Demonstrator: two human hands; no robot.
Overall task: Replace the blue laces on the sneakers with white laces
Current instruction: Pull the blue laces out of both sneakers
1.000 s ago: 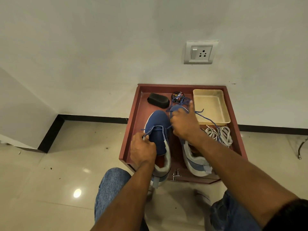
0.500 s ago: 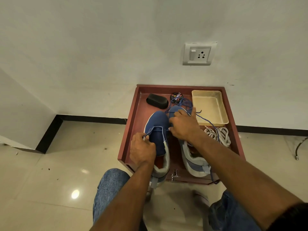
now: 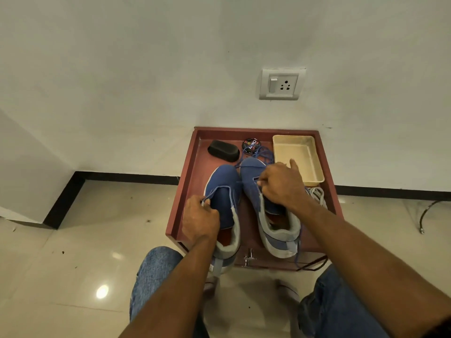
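Left hand (image 3: 200, 219): we see it pinching the thin blue lace (image 3: 214, 191) on the left blue fabric sneaker (image 3: 223, 203).
Right hand (image 3: 280, 184): fingers curled at the right blue sneaker (image 3: 266, 213); a pinch we cannot tell.
White laces (image 3: 316, 193): bundled beside it on the red wooden tray (image 3: 185, 191).
Risk: we judge loose blue lace could snag an eyelet and drag a shoe.

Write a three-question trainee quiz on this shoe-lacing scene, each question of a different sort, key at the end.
1. True or false: the beige tray holds the white laces.
2. Multiple choice: the left hand pinches A) a white lace, B) the blue lace of the left sneaker, C) the black brush.
3. Fill in: the polish tin sits between the black brush and the ____ tray.

Key:
1. False; the tray looks empty, and the white laces lie beside the right hand on the red-brown table.
2. B.
3. Beige.
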